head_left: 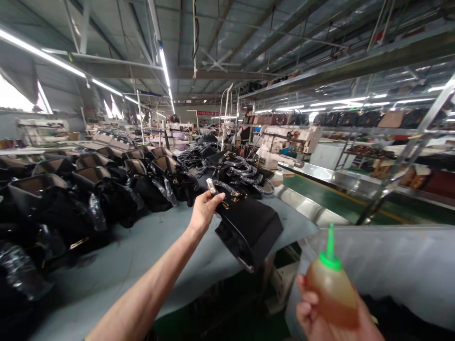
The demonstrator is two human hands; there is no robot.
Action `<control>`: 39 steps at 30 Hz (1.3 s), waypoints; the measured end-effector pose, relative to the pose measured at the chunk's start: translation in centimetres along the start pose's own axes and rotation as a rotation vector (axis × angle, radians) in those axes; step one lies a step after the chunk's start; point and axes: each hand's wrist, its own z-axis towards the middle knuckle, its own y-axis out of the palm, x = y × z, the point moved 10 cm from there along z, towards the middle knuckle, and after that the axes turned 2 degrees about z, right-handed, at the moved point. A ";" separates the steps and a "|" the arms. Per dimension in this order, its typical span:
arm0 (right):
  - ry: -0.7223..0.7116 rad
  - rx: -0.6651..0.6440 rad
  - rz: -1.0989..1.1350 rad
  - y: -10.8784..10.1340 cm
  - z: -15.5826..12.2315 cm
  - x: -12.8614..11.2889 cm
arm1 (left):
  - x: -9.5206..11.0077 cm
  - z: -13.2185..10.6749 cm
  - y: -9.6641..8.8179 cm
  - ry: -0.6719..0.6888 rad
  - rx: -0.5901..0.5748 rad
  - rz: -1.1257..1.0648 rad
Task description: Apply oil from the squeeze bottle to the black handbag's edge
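Note:
Out over the table, my left hand [204,210] is closed in a pinch on a shiny, plastic-wrapped handle [211,185], which appears to belong to the black handbag [250,227] beside it. That bag lies at the table's right edge, its lower end hanging past it, with gold-coloured fittings near its top. Low on the right, my right hand [313,308] is wrapped round a squeeze bottle [334,293] that stands upright with a green nozzle and cap. Amber liquid fills its lower part. The bottle is slightly blurred.
Rows of open black bags [95,184] crowd the left of the grey-blue table [152,246]. More handles in clear plastic [238,168] pile up behind my left hand. A large pale bin [398,246] with dark material stands at right. Sewing machines [289,139] and a metal rack [391,180] are beyond.

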 end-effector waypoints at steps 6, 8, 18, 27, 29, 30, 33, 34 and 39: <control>-0.107 -0.039 0.099 5.0 -2.2 3.1 | 3.9 -1.6 -0.5 0.138 0.095 0.076; -0.101 -0.064 0.072 6.0 -2.6 4.3 | 4.7 -2.1 -0.4 0.194 0.117 0.163; -0.261 -0.214 -0.085 10.9 -3.3 4.3 | 10.6 -3.7 -0.3 0.401 0.199 0.566; -0.493 -0.314 -0.245 16.3 -5.3 0.7 | 15.5 -3.4 -2.1 0.272 0.145 0.795; -0.483 -0.320 -0.262 16.6 -4.8 1.0 | 14.3 -2.9 -2.9 0.135 0.069 0.702; -0.469 -0.316 -0.266 16.7 -4.4 1.3 | 13.7 -2.7 -3.3 0.084 0.039 0.663; -0.425 -0.296 -0.283 16.9 -3.0 2.1 | 12.6 -1.9 -4.3 0.028 -0.008 0.612; -0.423 -0.296 -0.297 17.3 -2.7 2.3 | 12.2 -1.5 -4.6 0.021 -0.015 0.598; -0.451 -0.332 -0.406 19.7 -1.3 2.7 | 10.5 -0.2 -6.2 0.002 -0.011 0.506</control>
